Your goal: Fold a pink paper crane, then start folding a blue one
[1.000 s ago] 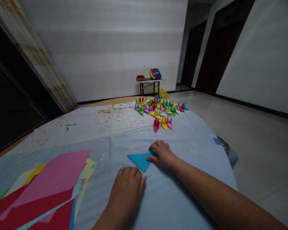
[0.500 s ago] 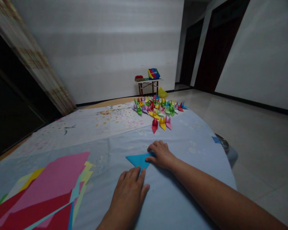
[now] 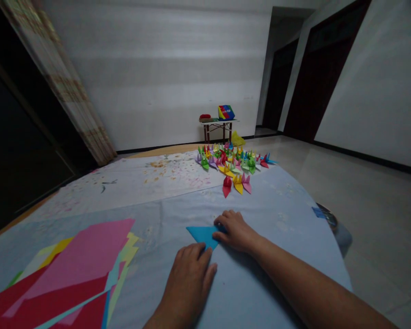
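Note:
A blue sheet of origami paper (image 3: 202, 234), folded into a triangle, lies on the tablecloth with its long edge away from me. My right hand (image 3: 237, 232) has its thumb on top of the triangle's right part and its curled fingers at the far edge, covering that corner. The fingertips of my left hand (image 3: 189, 273) rest at the triangle's near point; that hand lies flat with the thumb apart. Beyond the hands stand a red paper crane (image 3: 227, 186), a yellow one (image 3: 238, 184) and a pink one (image 3: 246, 183).
A stack of coloured paper sheets (image 3: 89, 251) lies at the left. Several folded cranes (image 3: 222, 159) crowd the table's far right. The pale blue tablecloth (image 3: 274, 274) ends in a curved edge at the right, with a stool (image 3: 329, 217) beside it. A small table (image 3: 219, 122) stands by the wall.
The view has shifted slightly, so everything sits a little lower and farther right. Both hands keep nearly the same places on the blue paper triangle.

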`<state>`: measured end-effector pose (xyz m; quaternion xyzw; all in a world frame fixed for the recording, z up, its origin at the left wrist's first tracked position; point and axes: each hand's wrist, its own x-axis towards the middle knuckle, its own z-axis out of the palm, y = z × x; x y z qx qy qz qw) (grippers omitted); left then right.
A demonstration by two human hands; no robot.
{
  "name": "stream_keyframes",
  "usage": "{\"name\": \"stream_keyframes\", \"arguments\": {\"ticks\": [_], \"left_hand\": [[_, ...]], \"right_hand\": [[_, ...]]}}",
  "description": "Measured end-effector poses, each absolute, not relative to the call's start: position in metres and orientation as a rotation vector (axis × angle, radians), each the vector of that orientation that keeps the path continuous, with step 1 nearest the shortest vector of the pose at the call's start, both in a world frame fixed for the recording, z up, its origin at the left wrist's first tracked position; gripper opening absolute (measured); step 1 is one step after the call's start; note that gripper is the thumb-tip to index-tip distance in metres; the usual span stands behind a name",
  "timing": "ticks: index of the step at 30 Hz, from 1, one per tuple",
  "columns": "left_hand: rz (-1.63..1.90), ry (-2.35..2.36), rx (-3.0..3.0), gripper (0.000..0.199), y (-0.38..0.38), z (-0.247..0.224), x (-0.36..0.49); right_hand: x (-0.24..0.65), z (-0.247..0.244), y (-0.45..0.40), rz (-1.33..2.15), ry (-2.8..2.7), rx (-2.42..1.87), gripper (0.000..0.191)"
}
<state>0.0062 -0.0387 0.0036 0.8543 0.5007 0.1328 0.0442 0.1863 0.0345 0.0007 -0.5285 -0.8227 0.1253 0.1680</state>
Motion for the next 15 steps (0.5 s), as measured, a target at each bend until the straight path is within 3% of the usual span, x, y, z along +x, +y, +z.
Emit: {"name": "stream_keyframes", "arguments": {"ticks": [8, 15], "left_hand": [[1.012, 1.57, 2.12, 0.036, -0.02, -0.014, -0.004], [1.14, 1.385, 1.478, 0.05, -0.008, -0.013, -0.005]], "right_hand": [[0.188, -0.005, 0.04, 0.915, -2.022, -1.348, 0.014], [0.183, -0.005, 0.038, 1.286, -1.661, -1.087, 0.031]]}}
